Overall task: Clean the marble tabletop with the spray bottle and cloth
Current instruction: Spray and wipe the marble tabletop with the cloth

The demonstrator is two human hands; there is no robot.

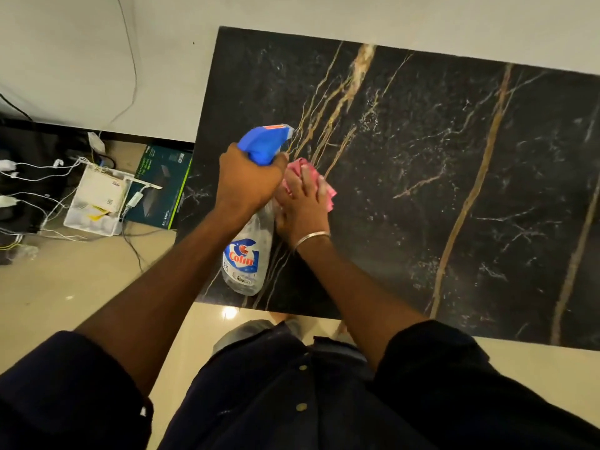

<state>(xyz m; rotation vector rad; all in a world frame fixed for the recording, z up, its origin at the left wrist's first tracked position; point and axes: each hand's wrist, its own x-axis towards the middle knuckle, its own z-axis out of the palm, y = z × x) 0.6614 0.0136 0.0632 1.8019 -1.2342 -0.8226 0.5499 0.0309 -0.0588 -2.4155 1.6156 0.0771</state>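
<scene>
Grips bottle (246,254) at the neck with left hand (248,180), fingers curled round it under the blue trigger head, over tabletop's (422,190) near left part. Presses pink cloth (328,193) flat onto tabletop with right hand (303,199), fingers straight, just right of bottle.

Both forearms reach forward and draw close together at the hands. The left hand (250,180) is curled round the neck of the spray bottle (248,251), knuckles up. Just beside it, the right hand (303,198) lies palm down, fingers straight, on the cloth (328,198), with a thin bracelet (311,237) at its wrist.
</scene>
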